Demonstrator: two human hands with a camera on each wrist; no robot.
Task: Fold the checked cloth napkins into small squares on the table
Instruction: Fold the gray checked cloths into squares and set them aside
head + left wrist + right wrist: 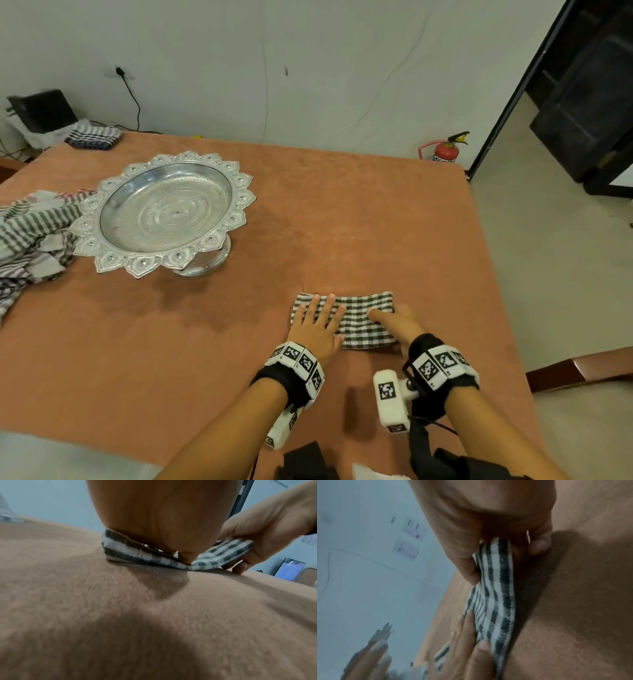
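Note:
A dark-and-white checked napkin [356, 318] lies folded into a strip near the table's front edge. My left hand [317, 325] lies flat on its left half, fingers straight and spread, palm pressing down [154, 520]. My right hand [394, 322] holds the napkin's right end, thumb on top and fingers curled under the edge, lifting it slightly off the table [228, 553]. In the right wrist view the right thumb and fingers pinch the checked napkin [498, 588], and the left hand's fingers [467, 635] rest on its far part.
An ornate silver pedestal tray [164, 212] stands at the back left. A heap of unfolded checked cloths [30, 236] lies at the left edge, and a folded stack [92, 137] at the far corner. The table [342, 222] is covered in brown cloth. A red fire extinguisher [445, 150] stands beyond it.

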